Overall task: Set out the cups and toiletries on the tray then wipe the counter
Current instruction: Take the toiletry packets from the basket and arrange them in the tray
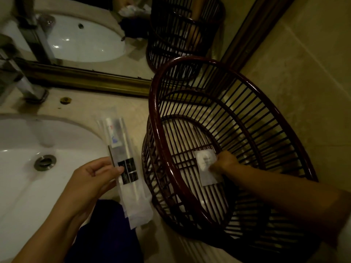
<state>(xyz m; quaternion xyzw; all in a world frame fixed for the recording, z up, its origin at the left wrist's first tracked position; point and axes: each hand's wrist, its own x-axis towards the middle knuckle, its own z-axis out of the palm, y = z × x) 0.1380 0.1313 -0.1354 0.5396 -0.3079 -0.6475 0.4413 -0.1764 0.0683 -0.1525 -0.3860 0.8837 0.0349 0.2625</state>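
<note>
- Slatted tray (159, 118): stands on counter (85, 107), right of sink (28, 168).
- Left hand (91, 177): fingers pinch dental kit packets (125, 164); advise keeping them flat.
- Right hand (226, 161): fingers grip small sachet (206, 166) inside tray; place it squarely across slats.

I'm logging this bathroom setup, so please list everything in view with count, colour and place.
basket: one, dark red-brown slatted, on the counter at right
sachet: one, white, inside the basket, in the right hand
dental kits: a few, clear packets, exact count unclear, over the counter edge, in the left hand
sink: one, white, at left
tap: one, chrome, behind the sink
mirror: one, gold-framed, along the back
counter: one, beige
hands: left beside the sink; right in the basket
</note>
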